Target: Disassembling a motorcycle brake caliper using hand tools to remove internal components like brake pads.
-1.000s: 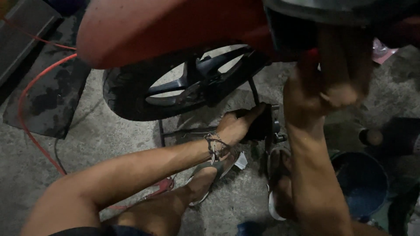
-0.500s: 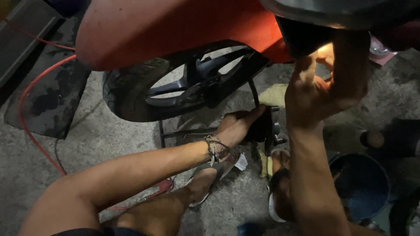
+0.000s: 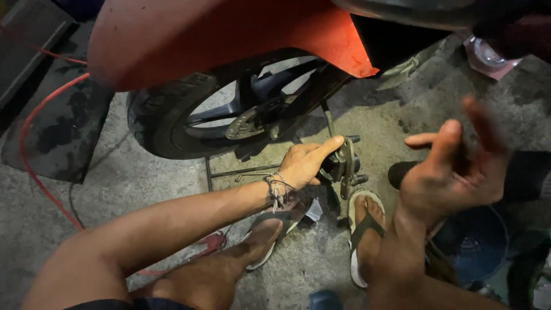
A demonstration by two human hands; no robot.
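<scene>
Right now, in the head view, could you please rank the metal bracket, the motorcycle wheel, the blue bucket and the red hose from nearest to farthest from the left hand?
1. Metal bracket: gripped by the left hand, at its fingertips.
2. Motorcycle wheel: just above and left of the hand.
3. Blue bucket: lower right, beyond the right hand.
4. Red hose: far left on the floor.

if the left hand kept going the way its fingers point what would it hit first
The left hand already touches it: the dark metal part beneath the red motorcycle body. Depth beyond is unclear.
</scene>
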